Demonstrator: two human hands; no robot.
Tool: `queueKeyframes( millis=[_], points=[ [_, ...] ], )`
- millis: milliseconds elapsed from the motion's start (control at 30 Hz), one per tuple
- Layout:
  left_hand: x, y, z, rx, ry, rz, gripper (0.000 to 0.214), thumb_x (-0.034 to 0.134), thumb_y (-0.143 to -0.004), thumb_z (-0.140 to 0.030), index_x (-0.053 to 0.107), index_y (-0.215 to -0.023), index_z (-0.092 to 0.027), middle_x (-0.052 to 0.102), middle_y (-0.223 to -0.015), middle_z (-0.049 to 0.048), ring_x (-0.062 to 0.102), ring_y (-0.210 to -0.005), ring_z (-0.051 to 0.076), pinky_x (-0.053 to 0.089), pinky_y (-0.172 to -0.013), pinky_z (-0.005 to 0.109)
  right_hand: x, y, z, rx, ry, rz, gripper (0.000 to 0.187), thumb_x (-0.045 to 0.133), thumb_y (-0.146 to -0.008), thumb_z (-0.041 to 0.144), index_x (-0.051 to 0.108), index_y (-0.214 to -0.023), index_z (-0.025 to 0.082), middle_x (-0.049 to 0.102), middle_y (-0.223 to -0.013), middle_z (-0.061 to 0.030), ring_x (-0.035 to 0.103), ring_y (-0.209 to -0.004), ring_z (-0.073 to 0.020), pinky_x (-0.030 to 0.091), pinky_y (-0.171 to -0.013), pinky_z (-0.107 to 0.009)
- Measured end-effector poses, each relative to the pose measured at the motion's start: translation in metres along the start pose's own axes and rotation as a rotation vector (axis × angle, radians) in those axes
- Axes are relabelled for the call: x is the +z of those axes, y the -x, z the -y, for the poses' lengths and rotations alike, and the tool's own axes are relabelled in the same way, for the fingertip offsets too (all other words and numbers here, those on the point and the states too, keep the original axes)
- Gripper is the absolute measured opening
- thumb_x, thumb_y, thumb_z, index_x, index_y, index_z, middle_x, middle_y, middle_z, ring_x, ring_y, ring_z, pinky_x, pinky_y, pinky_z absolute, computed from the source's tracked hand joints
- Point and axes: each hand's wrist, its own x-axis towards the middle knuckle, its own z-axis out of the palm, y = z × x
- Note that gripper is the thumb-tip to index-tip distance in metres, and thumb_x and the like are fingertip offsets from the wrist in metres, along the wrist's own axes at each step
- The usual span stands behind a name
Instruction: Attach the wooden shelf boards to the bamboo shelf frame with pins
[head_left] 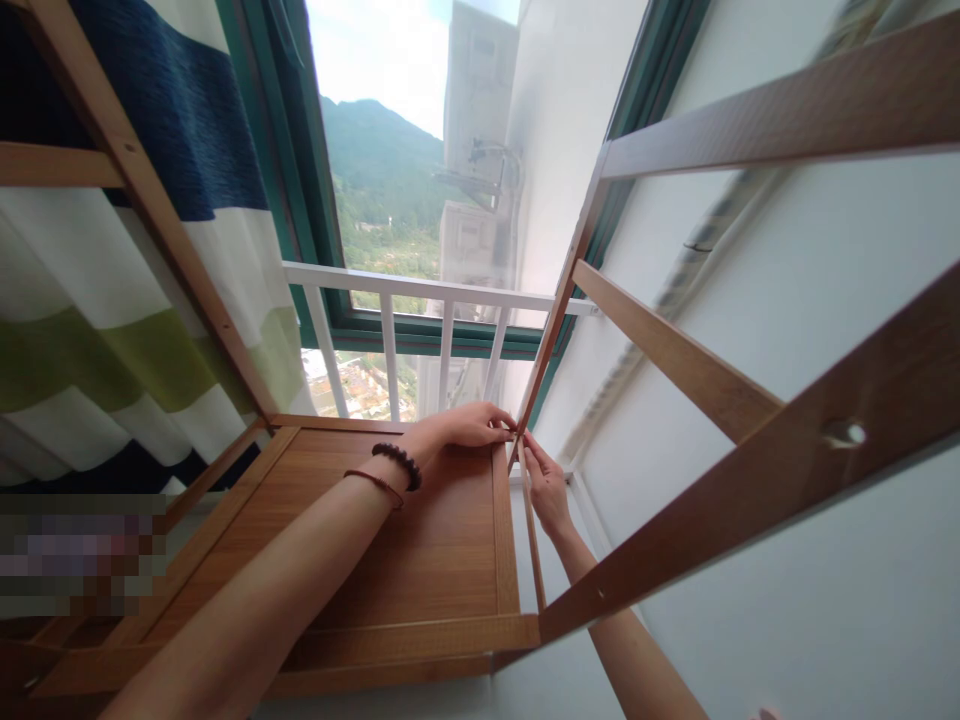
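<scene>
My left hand (474, 425) reaches across a wooden shelf board (420, 540) to its far right corner. Its fingertips are pinched together against the lower part of a slim wooden post (551, 340); anything between them is too small to make out. On the outer side of that same corner is my right hand (547, 492), reaching up from under the slanted rail. Its thumb and fingers are closed at the joint, and what they grip there is hidden. A thin wooden side rail (534, 540) runs from this corner toward me along the shelf.
A thick wooden side beam (720, 500) slants close above my right forearm. Another wooden upright (165, 220) stands at left before a striped curtain (202, 110). Behind the shelf are a white railing (420, 288) and a green-framed window (319, 180). A pipe (675, 280) follows the right wall.
</scene>
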Motion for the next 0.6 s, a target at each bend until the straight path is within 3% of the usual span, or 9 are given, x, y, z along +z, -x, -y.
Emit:
queueKeyframes(
  millis=[200, 600],
  points=[
    [0.001, 0.008, -0.002, -0.011, -0.015, -0.040, 0.043, 0.044, -0.080, -0.044, 0.060, -0.111, -0.018, 0.066, -0.098, 0.0073, 0.058, -0.081, 0.016, 0.039, -0.071, 0.022, 0.001, 0.000, 0.003, 0.026, -0.022, -0.015, 0.047, 0.049, -0.081, 0.040, 0.050, -0.124, 0.021, 0.055, -0.123, -0.0039, 0.048, -0.116, -0.0205, 0.033, -0.102, -0.038],
    [0.008, 0.028, -0.003, -0.032, -0.056, -0.189, 0.037, 0.042, -0.081, -0.037, 0.061, -0.106, -0.017, 0.063, -0.108, 0.0063, 0.056, -0.097, 0.017, 0.040, -0.085, 0.025, 0.004, 0.003, 0.018, 0.075, -0.034, 0.001, 0.057, 0.049, -0.080, 0.041, 0.043, -0.128, 0.010, 0.052, -0.124, -0.0117, 0.047, -0.117, -0.0218, 0.033, -0.102, -0.039]
  ],
)
